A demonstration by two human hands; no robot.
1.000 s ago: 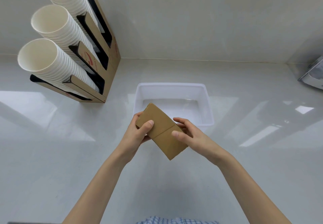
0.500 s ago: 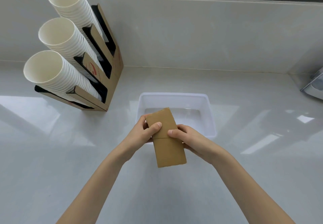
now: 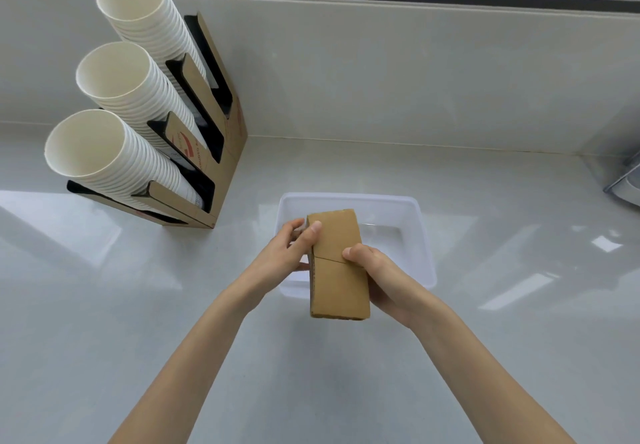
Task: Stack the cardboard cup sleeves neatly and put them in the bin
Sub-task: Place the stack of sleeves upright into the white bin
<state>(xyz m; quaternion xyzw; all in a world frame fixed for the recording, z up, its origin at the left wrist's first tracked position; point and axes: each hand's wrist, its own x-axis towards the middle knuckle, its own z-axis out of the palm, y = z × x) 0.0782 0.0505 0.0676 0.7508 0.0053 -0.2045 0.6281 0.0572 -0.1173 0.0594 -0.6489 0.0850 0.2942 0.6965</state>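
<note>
Head cam: both hands are clamping the sleeves [image 3: 337, 263] over the bin [image 3: 424, 235], left hand [image 3: 289, 253] pinching the top, right hand [image 3: 379, 277] gripping the side. Looks like they're squaring the stack; next it's needing a lowering into the bin, flat.

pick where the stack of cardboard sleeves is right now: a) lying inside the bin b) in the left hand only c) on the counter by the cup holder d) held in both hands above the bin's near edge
d: the stack of cardboard sleeves is gripped by the left hand and right hand over the near edge of the white bin.
</note>
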